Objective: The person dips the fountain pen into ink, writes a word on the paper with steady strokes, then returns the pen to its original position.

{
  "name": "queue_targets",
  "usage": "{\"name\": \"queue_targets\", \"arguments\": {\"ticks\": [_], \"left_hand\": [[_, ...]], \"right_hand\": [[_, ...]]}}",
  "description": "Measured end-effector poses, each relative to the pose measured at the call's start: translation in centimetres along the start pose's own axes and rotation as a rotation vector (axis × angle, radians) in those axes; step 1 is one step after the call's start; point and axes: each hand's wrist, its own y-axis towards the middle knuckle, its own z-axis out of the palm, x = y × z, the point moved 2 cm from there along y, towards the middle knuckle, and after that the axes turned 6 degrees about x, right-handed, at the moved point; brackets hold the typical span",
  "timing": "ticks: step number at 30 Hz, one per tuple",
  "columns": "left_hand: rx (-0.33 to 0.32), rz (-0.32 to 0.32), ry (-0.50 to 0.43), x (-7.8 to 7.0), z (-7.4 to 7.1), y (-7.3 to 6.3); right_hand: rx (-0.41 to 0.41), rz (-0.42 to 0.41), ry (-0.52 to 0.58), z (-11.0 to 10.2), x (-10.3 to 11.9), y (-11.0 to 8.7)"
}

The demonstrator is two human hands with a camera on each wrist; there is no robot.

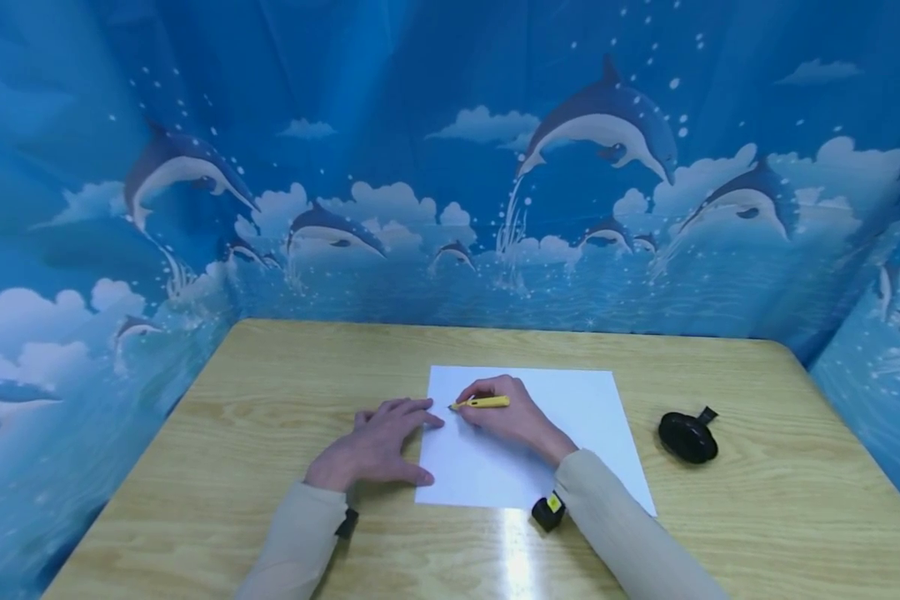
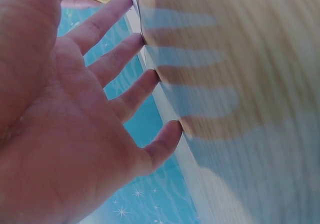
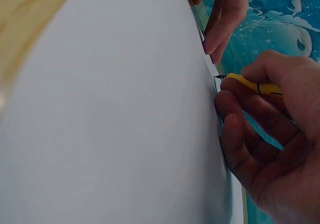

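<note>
The yellow pen (image 1: 487,402) slants over the upper left part of the white paper (image 1: 585,442); we see it pinched between thumb and fingers of the right hand (image 1: 510,412), gripped low toward the nib (image 3: 220,76), most likely for fine control of the tip. Whether the nib touches the sheet we cannot tell. The remaining fingers curl beneath the pen, next to the paper, which we take to be a support for the grip. The left hand (image 1: 378,442) holds nothing: its fingers are spread, forefinger and thumb reaching just over the sheet's left edge, the others at or beside that edge on the worktop (image 1: 307,358). We judge that this spread guards against sliding and leaves the sheet's middle uncovered. The paper lies flat near the middle of the worktop, within easy reach of both hands, and we make out no marks on it. Apart to the right sits a black oval object (image 1: 687,437), unidentified, clear of the right forearm.
</note>
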Motion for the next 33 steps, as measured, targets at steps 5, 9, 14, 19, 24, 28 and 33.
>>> {"name": "queue_targets", "arguments": {"ticks": [5,9,14,19,24,28,33], "left_hand": [[0.001,0.008,0.006,0.1,0.0,0.0],[0.006,0.001,0.011,0.1,0.1,0.1],[0.008,-0.016,0.01,0.1,0.1,0.2],[0.004,-0.013,0.003,0.1,0.1,0.1],[0.001,-0.016,0.005,0.0,0.0,0.1],[-0.002,-0.011,0.008,0.0,0.0,0.1],[-0.001,-0.007,0.005,0.0,0.0,0.0]], "right_hand": [[-0.006,0.007,-0.02,-0.1,-0.1,-0.2],[-0.008,0.018,-0.022,-0.2,-0.1,-0.4],[-0.007,0.022,-0.019,-0.5,-0.1,-0.6],[-0.013,0.043,-0.035,-0.6,-0.2,-0.8],[-0.012,0.058,-0.031,-0.6,-0.2,-0.9],[-0.015,0.057,-0.034,-0.7,-0.1,-1.0],[-0.019,0.058,-0.04,-0.9,-0.2,-1.2]]}}
